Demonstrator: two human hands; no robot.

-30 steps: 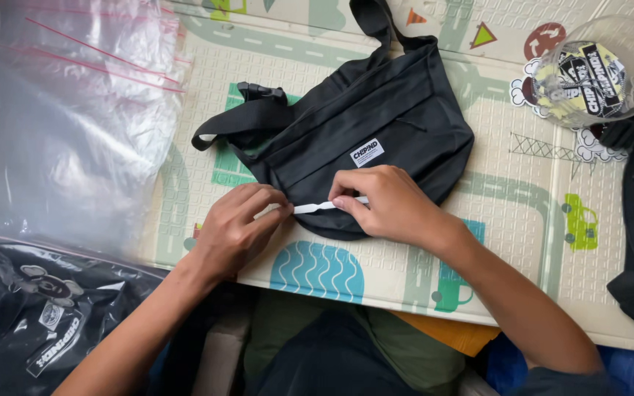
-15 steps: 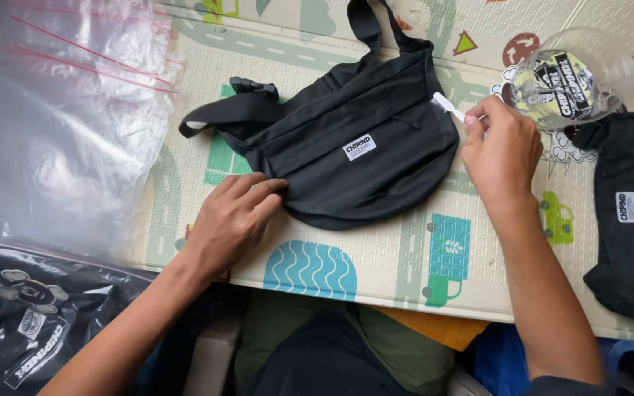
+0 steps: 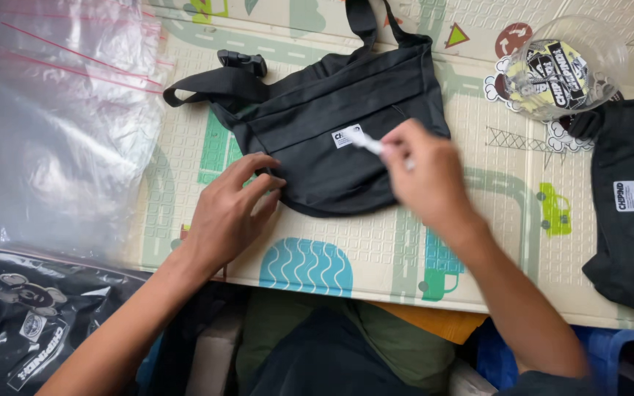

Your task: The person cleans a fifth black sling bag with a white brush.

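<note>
A black waist bag with a small white label lies flat on a cream play mat printed with roads and cars. Its strap and black buckle curl at the upper left. My left hand rests with its fingers on the bag's lower left edge. My right hand hovers over the bag's right half, blurred, and pinches a small white strip that points toward the label.
Clear plastic bags with red seal lines pile up at the left. A black printed pouch lies at the lower left. A clear bag of stickers sits at the upper right, above a second black bag.
My right hand took the white strip from the bag's bottom edge out to the right, then swung back over the bag. My left hand stayed on the bag's lower left edge.
</note>
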